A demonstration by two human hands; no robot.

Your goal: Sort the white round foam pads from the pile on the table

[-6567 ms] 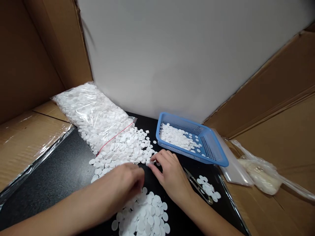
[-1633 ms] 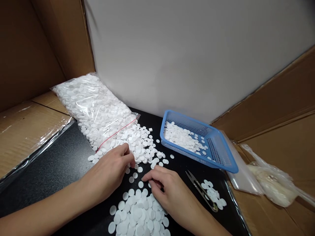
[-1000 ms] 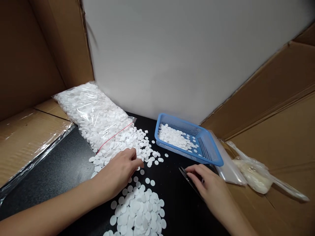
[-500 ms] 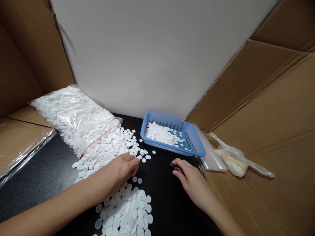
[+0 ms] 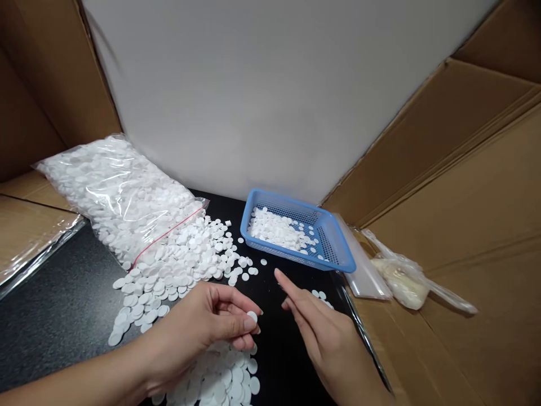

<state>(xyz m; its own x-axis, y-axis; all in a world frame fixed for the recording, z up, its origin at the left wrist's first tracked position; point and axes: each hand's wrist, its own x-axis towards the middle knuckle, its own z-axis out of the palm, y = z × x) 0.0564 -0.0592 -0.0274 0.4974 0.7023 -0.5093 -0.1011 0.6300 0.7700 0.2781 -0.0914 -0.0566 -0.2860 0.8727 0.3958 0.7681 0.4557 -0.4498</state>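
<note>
My left hand (image 5: 211,318) pinches a small round white disc (image 5: 252,316) between thumb and index finger, above a pile of the same discs (image 5: 224,378) at the near edge of view. Facing it from the right, my right hand (image 5: 319,332) has its index finger stretched out. Its other fingers are partly hidden, and I see nothing held in it. Just beyond that hand lie several white discs (image 5: 322,295), partly covered by it. A larger heap of discs (image 5: 186,265) spreads out behind my left hand.
A clear plastic bag (image 5: 114,180) full of discs lies at the left, its red-lined mouth open towards the heap. A blue mesh basket (image 5: 342,242) holding discs stands at the back. Clear plastic sleeves (image 5: 366,279) and a knotted bag (image 5: 406,282) lie right. Cardboard (image 5: 465,214) borders the black table.
My left hand has come away from the heap towards me, and a disc now shows in its fingertips. The right hand has moved nearer and straightened its index finger, uncovering discs behind it.
</note>
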